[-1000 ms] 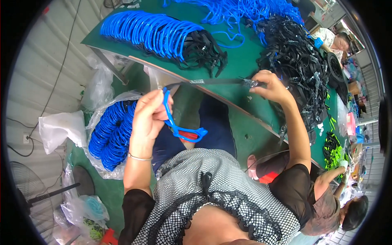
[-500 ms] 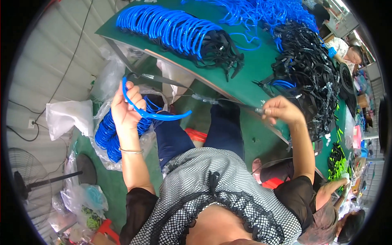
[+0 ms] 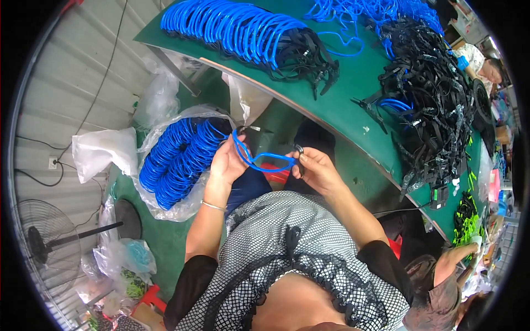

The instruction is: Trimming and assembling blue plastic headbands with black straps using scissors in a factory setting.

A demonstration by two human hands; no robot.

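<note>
A thin blue tube (image 3: 251,161) is bent into a loop in front of my body, spanning both hands. My left hand (image 3: 229,164) is closed around one end of it, where a short piece of black strap (image 3: 241,131) pokes out above the fingers. At the other side, my right hand (image 3: 316,170) pinches the tube's end together with a small black strap end (image 3: 299,149). Fingers hide how tube and strap meet. Left of my left hand, a clear plastic bag (image 3: 144,192) on the floor holds bundled blue coils (image 3: 179,160).
On the green table (image 3: 353,118) ahead lie a row of blue loops (image 3: 221,27) with black straps, and a heap of black straps (image 3: 425,88). A fan (image 3: 41,243) stands at left beside a white bag (image 3: 105,153). Co-workers (image 3: 436,292) sit along the right.
My right hand has come left and down, close to my left hand. The strap stretched between them no longer shows at length. The tube is now bent into a loop.
</note>
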